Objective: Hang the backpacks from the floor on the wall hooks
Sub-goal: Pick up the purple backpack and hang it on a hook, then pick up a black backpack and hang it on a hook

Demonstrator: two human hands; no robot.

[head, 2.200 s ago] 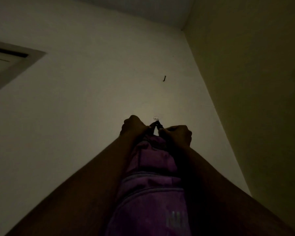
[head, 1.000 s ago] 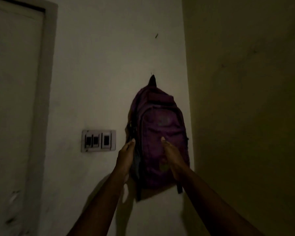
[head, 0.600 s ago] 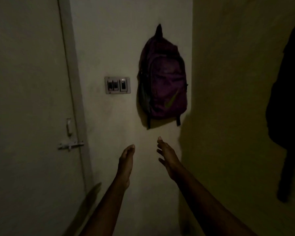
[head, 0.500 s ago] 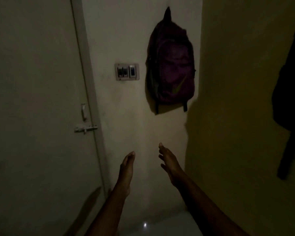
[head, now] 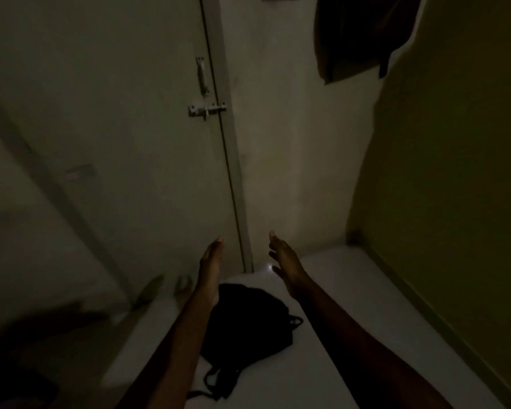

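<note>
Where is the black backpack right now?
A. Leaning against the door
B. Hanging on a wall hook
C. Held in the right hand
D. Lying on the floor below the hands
D: the black backpack lies on the pale floor; both hands are open and empty.

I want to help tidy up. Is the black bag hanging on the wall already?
No, the black bag lies on the floor below both empty hands, left hand and right hand.

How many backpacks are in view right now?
2. A purple backpack hangs on the wall at top right, partly cut off by the frame. A black backpack lies on the floor between the forearms. The room is dim, so others may be hidden.
</note>
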